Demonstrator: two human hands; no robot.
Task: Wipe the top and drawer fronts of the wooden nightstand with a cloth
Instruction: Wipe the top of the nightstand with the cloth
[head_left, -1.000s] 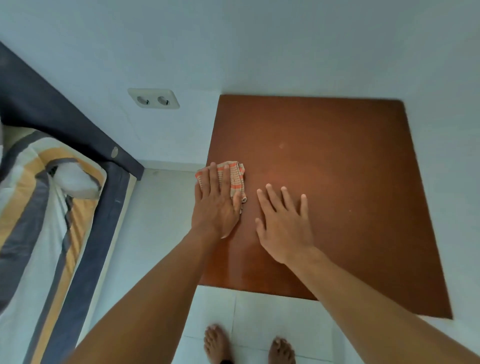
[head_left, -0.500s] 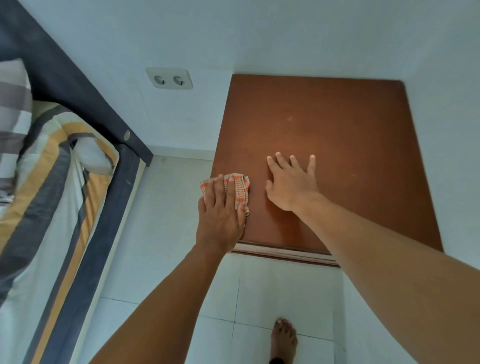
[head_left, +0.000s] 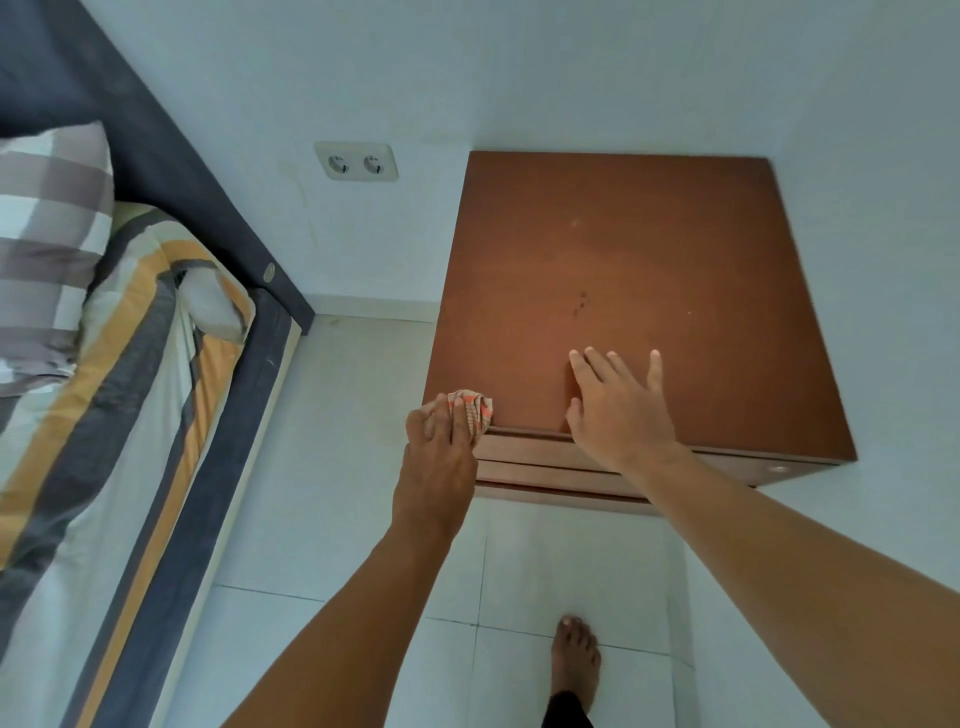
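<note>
Cloth (head_left: 470, 410): grips it bunched in left hand (head_left: 441, 457) at front-left corner of nightstand (head_left: 649, 270); rests right hand (head_left: 618, 410) flat, fingers spread, on top (bed (head_left: 104, 415) leftward, tiled floor (head_left: 337, 467)).

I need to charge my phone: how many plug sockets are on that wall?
2. Both share one white wall plate between the bed and the nightstand: the left socket and the right socket, side by side. Others may be hidden behind the furniture.

Two bare forearms (head_left: 363, 597), one bare foot (head_left: 574, 657), dark trouser hem (head_left: 566, 713) at the ankle
</note>
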